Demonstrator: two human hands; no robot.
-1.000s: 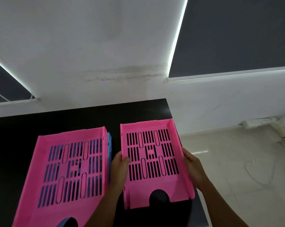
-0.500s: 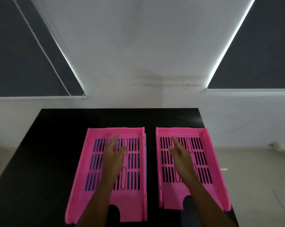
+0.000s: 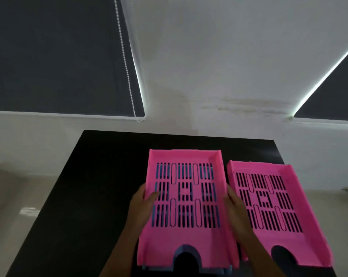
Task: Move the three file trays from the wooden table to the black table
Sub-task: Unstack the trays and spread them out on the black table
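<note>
The black table carries all three trays; the pink tray sits nested on a blue tray, a second pink tray just beside; likely light, stiff, slick slotted plastic, best gripped by the side walls; left hand and right hand clasp the stacked tray's sides.
</note>
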